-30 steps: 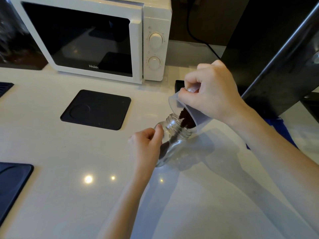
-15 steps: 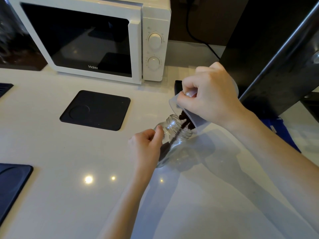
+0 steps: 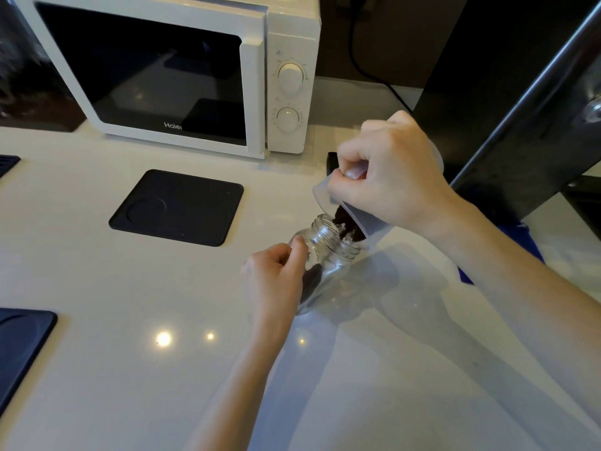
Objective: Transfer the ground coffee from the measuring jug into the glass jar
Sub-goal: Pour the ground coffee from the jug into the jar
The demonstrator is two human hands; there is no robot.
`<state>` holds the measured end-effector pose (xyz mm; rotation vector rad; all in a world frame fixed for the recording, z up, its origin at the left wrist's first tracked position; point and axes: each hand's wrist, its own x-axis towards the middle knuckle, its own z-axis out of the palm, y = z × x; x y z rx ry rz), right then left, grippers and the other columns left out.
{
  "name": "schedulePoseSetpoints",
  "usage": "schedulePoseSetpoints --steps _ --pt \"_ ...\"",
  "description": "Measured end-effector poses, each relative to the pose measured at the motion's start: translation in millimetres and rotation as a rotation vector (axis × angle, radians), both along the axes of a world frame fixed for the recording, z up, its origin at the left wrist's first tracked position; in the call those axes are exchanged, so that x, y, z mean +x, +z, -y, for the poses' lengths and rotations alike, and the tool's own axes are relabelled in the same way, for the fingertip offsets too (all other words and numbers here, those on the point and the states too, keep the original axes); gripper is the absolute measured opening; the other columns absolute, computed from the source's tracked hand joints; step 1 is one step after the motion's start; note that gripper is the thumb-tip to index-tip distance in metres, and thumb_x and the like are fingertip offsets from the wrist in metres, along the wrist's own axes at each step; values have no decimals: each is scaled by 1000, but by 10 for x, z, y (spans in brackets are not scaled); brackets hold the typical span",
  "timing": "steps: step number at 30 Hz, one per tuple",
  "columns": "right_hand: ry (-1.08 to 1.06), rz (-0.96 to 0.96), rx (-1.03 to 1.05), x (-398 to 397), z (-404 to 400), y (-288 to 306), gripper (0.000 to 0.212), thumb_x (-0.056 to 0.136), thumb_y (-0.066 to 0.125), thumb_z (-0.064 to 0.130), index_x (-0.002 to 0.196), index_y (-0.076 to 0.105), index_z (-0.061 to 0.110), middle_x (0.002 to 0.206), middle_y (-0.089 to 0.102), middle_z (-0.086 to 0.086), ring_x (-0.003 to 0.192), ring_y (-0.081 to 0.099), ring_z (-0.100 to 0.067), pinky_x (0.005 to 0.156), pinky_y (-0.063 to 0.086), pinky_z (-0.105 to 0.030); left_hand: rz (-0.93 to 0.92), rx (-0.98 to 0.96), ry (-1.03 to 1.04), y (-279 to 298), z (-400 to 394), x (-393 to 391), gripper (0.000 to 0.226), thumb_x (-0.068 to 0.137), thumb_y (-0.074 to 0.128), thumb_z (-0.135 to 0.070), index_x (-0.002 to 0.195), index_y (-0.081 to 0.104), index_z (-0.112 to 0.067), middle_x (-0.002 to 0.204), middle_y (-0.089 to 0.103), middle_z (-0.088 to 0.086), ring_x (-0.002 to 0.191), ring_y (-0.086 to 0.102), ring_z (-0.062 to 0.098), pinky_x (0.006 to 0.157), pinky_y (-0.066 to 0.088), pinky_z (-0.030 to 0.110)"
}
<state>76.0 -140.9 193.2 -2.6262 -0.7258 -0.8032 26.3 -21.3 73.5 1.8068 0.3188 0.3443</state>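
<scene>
A clear glass jar [image 3: 328, 255] stands on the white counter, tilted toward the upper right, with dark coffee lying inside its lower part. My left hand [image 3: 276, 281] grips the jar's side. My right hand [image 3: 387, 177] holds a translucent plastic measuring jug [image 3: 364, 219] tipped steeply, its lip over the jar's threaded mouth. Dark ground coffee [image 3: 346, 226] slides from the jug's lip into the jar. Most of the jug is hidden by my fingers.
A white microwave [image 3: 169, 73] stands at the back. A black square mat [image 3: 177, 206] lies left of the jar, another black mat [image 3: 19, 346] at the left edge. A dark slanted post [image 3: 520, 125] and a blue cloth [image 3: 533, 252] are at right.
The jug has tipped a little further and less coffee shows at its lip. More coffee lies in the jar. Both hands stay in nearly the same place.
</scene>
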Motion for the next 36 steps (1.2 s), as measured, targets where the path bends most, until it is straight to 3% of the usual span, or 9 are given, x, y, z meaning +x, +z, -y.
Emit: schedulePoseSetpoints --steps 4,7,10,15,21,36 --pt "10 10 4 -1 20 13 27 69 59 19 51 39 22 51 42 -4 58 39 -24 51 17 -17 -19 -4 -2 8 18 1 50 73 51 -35 48 44 8 50 41 32 47 29 17 51 26 29" --pt "9 7 0 16 24 -4 25 70 53 23 50 38 23 50 40 -3 56 38 -27 50 29 -27 -34 -18 -3 20 31 7 50 72 49 -35 47 44 7 51 41 33 48 30 17 51 26 29" --pt "37 38 -12 12 18 6 22 68 49 25 50 36 23 49 37 -2 54 35 -25 50 21 -21 -35 -25 -13 27 35 3 48 72 50 -33 47 42 7 52 43 33 48 30 17 49 25 28" --pt "53 60 -17 12 19 9 24 69 49 24 50 36 22 49 37 -2 54 36 -27 51 25 -28 -38 -20 -8 26 34 -2 48 73 51 -33 46 42 6 51 43 31 49 29 16 47 22 27" --pt "46 65 -22 22 27 -7 28 67 57 17 49 36 21 49 37 -3 53 37 -29 52 25 -28 -38 -1 -7 10 44 -4 48 78 54 -30 48 44 6 48 37 12 48 28 16 46 22 27" --pt "86 89 -2 35 63 -20 30 68 57 17 50 34 23 47 36 -1 51 37 -25 56 35 -34 -28 6 5 14 55 -5 46 79 55 -25 47 44 7 47 39 15 48 30 15 45 22 23"
